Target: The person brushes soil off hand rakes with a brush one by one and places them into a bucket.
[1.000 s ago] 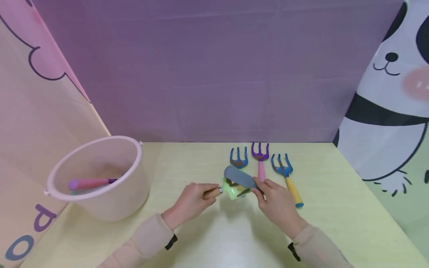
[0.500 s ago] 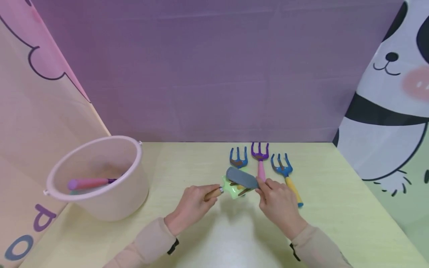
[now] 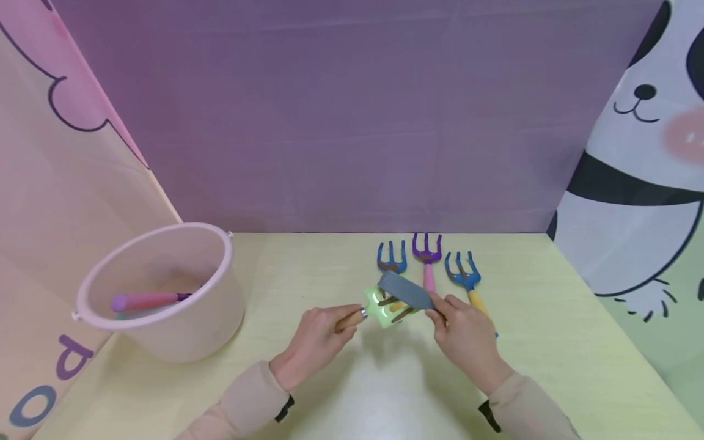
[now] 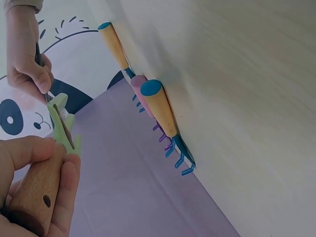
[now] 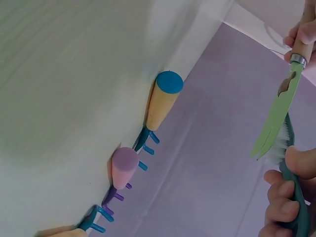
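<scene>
Left grip (image 3: 316, 337) curled round the wooden handle (image 4: 40, 187) of a brown-smeared green tool (image 3: 376, 300), raised above the surface (image 3: 308, 269); right grip (image 3: 466, 336) holding a brush (image 3: 408, 290), bristles (image 5: 280, 144) facing the tool; three rakes (image 3: 427, 255) lying beyond.

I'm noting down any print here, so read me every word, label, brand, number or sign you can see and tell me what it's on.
"o": blue letter on the beige wall sheet at left.
"d": purple letter beside it, slanted, so less certain.
A green mark in the head view's bottom left corner is too cut off to read.
No readable lettering shows on the green trowel, brush, rakes or bucket.
</scene>
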Motion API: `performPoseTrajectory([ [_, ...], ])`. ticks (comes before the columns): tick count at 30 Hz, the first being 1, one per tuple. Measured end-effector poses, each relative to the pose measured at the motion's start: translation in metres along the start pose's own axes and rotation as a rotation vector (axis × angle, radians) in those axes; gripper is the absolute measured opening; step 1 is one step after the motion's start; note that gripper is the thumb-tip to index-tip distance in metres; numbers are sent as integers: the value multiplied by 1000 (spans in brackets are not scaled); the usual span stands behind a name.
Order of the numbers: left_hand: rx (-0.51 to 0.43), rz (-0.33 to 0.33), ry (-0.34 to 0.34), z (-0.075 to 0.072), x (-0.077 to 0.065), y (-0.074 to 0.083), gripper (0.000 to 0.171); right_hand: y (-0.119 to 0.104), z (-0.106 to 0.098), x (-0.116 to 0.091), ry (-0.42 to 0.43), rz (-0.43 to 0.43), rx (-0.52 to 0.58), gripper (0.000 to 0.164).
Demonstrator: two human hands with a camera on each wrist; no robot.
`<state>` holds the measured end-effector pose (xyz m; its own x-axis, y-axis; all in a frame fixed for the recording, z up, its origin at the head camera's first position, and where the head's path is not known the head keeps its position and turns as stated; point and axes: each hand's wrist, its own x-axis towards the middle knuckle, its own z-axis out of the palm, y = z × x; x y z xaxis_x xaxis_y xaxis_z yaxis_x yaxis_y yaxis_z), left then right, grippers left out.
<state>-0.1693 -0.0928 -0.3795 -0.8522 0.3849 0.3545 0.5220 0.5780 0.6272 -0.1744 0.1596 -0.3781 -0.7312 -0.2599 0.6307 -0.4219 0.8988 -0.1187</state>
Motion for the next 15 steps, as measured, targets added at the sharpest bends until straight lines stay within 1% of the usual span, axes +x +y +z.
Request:
performPoseTrajectory([
  [4, 10, -16, -9, -1, -2, 0, 34, 1, -4, 0, -127, 144, 97, 30],
  [7, 25, -40, -7, -3, -3, -1, 35, 2, -6, 1, -171, 217, 148, 30],
  [10, 28, -55, -6, -5, -3, -1, 36, 3, -7, 2, -188, 244, 178, 30],
  [15, 25, -40, -4, -5, -3, -1, 35, 1, -7, 4, -259, 288, 244, 31],
])
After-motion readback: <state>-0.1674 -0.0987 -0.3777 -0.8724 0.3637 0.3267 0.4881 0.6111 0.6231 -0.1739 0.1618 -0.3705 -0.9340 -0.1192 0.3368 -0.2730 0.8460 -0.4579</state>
